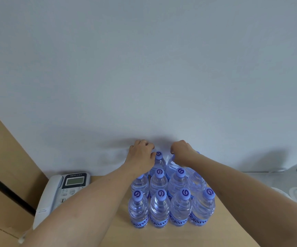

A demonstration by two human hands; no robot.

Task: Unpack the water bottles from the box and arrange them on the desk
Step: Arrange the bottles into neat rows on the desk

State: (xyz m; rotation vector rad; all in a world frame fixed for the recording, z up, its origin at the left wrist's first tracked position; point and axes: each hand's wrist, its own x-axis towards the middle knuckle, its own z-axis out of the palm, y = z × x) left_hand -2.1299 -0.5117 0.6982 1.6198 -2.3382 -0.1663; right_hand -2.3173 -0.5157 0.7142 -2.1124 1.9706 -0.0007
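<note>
Left hand (141, 154): fingers curled down over the back-left corner of the bottle block, thumb tip against the cap of a back-row bottle (158, 162). What the fingers close on is hidden behind the hand, so cannot tell if it grips anything. Right hand (180, 151): fingers curled round the top of another back-row bottle (170, 164), cap covered by the hand. Both forearms bare, reaching in over the block.

Water bottles (170, 196): clear ribbed plastic, rounded shoulders, liquid inside, smooth periwinkle-blue screw caps with a dark swirl logo, blue label band with white lettering low on the body. All upright, packed touching in a grid. Front row 4, middle row 4 (1 cap hidden under the left forearm), back row at least 3 with the rest hidden by the hands. 8 caps showing.

Block stands on the desk (224, 234), tan matte wood-look top, near its far edge against a plain white wall (144, 68).

1 desk phone (64, 191) left of the bottles: grey-white moulded plastic, handset in cradle, small LCD, round keys. Left forearm crosses over its near right corner.
</note>
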